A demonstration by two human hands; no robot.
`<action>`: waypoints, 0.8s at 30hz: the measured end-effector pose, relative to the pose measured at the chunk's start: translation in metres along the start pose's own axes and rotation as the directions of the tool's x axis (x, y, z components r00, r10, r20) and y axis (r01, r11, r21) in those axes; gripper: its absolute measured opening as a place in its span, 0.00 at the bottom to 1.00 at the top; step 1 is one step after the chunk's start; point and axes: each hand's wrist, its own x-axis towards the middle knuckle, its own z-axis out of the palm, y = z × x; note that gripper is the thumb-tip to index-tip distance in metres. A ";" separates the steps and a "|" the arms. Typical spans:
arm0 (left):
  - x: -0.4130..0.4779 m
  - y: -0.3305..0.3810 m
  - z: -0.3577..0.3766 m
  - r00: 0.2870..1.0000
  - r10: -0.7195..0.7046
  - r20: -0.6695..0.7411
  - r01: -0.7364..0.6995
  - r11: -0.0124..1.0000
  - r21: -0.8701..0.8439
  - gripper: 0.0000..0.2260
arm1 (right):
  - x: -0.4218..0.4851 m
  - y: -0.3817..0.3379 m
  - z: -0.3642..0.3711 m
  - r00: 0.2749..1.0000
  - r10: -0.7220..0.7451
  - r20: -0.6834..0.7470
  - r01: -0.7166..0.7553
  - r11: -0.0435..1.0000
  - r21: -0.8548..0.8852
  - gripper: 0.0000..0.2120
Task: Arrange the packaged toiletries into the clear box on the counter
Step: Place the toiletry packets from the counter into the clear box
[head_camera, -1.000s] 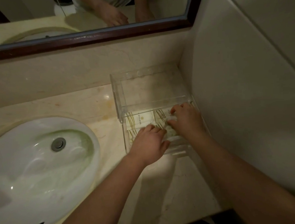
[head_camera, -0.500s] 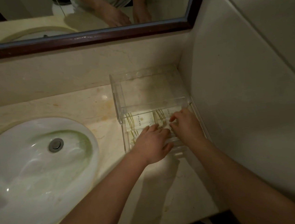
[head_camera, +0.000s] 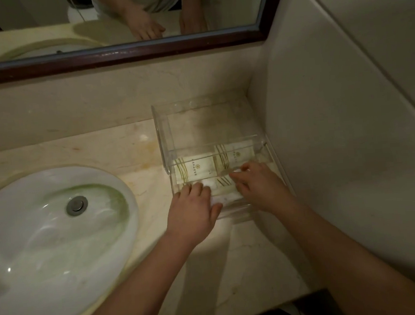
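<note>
— While both hands are down in it, tell me what the clear box holds.

— I see it standing on the marble counter, pushed into the corner beside the side wall, with the white sink to its left. Its rear part looks bare. At the front lie flat white packets with green-gold stripes: one packet on the left, a second packet to its right and a little further back, and a third packet nearer me, between my hands.

— Anything written on them?

— Each of the two rear packets carries a small round emblem and a line of small characters. I cannot read them; they are too fine and the light is dim.

— And the hands?

— My left hand lies palm down at the box's front left, fingers curled loosely onto the near packet, thumb out over the front wall. My right hand reaches in from the right, fingertips pressed on the packets where the second and third meet. Whether either hand truly pinches a packet or merely rests on it, I cannot tell.

— The mirror?

— It reflects both forearms above the counter.
</note>
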 end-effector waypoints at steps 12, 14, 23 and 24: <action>0.001 -0.001 -0.006 0.996 -0.061 -0.070 0.058 0.997 -0.054 0.23 | -0.003 -0.006 -0.007 0.994 0.092 -0.057 -0.096 0.993 -0.070 0.24; 0.003 -0.002 -0.006 0.998 -0.057 0.002 0.057 0.998 -0.038 0.27 | -0.001 -0.009 -0.005 0.994 0.110 0.017 -0.108 0.989 -0.096 0.26; 0.012 -0.004 -0.007 0.990 -0.057 0.132 0.060 0.998 -0.021 0.30 | 0.002 -0.023 -0.005 0.990 0.116 0.079 -0.109 0.990 -0.088 0.26; 0.012 -0.005 -0.009 0.993 -0.055 0.105 0.060 0.997 -0.051 0.29 | 0.002 -0.027 -0.007 0.991 0.119 0.063 -0.113 0.990 -0.086 0.26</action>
